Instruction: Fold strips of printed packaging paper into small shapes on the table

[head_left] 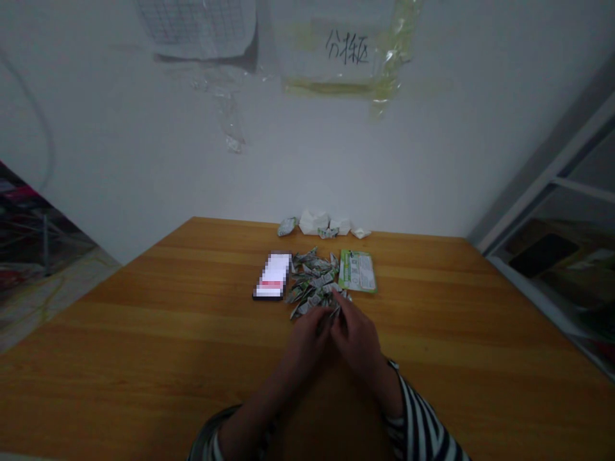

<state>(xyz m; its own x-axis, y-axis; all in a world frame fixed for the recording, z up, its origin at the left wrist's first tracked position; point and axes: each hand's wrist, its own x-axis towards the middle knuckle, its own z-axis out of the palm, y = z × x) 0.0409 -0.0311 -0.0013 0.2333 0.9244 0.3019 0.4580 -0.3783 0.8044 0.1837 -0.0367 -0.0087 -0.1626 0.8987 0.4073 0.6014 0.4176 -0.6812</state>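
Note:
My left hand (310,336) and my right hand (359,334) meet just in front of a pile of crumpled grey and green printed wrappers (312,282). Both have bent fingers, closed around a small printed wrapper (335,312) that is mostly hidden between them. My right index finger stretches forward over the near right edge of the pile. Right behind that hand lies a flat green and white printed packet (358,272). Left of the pile, a phone (273,275) rests with its screen lit and blurred out.
Along the back of the wooden table (158,307) lie crumpled white tissues (314,223) and a crumpled wrapper (287,226), close to the wall (298,153). A handwritten sign (346,48) is taped above. Shelving (552,211) stands at the right.

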